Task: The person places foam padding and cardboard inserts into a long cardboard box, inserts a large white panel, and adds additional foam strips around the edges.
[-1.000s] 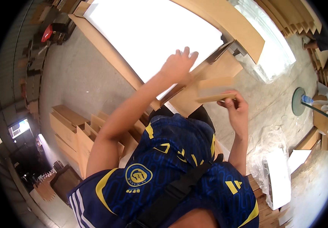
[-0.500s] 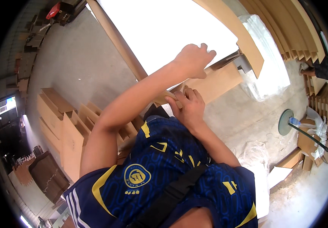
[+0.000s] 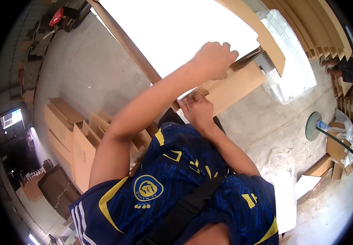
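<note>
A large carton (image 3: 129,51) stands before me, with a bright white panel (image 3: 176,32) filling its top. My left hand (image 3: 215,59) reaches across to the panel's near edge. Its fingers are bent, the thumb is apart from them, and nothing shows in its grasp. Closer to my body, my right hand (image 3: 199,107) is closed at the carton's near corner, its fingers curled around a cardboard edge. That edge is mostly hidden by the hand. Beyond both hands, a brown flap (image 3: 240,83) hangs outward from the near side.
Folded cartons (image 3: 62,126) stand on the floor to the left. A plastic-wrapped white stack (image 3: 291,61) lies right of the carton, below tall cardboard sheets (image 3: 323,28). A round-based stand (image 3: 313,126) is at the right, and another person's legs (image 3: 335,67) show beyond it.
My left hand has shifted slightly right and up along the panel's edge. My right hand has moved a little left, its fingers curled tighter at the corner. The view has turned slightly.
</note>
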Demonstrator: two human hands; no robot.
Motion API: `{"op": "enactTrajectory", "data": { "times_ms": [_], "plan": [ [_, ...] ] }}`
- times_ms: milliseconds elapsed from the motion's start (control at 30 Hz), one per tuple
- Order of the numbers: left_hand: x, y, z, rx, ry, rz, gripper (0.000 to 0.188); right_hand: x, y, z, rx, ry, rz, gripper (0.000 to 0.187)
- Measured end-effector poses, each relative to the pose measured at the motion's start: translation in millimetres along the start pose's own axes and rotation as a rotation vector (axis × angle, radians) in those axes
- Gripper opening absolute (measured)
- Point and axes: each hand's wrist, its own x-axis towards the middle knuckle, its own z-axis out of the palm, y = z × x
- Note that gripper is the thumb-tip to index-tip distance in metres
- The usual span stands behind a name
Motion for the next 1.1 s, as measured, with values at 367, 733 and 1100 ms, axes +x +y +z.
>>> {"op": "enactTrajectory", "data": {
  "times_ms": [367,733,1100],
  "plan": [
    [-16,-13,71,-0.04,0.136,-0.017,0.07,-14,-4,-16,-0.11,-0.317,-0.021,0.016],
    [-10,-16,64,-0.052,0.034,-0.01,0.078,10,8,-19,-0.229,-0.45,-0.315,0.017],
    [-19,-23,123,-0.078,-0.004,-0.009,0.126,22,13,9,0.007,-0.558,0.046,0.029]
  ]
}}
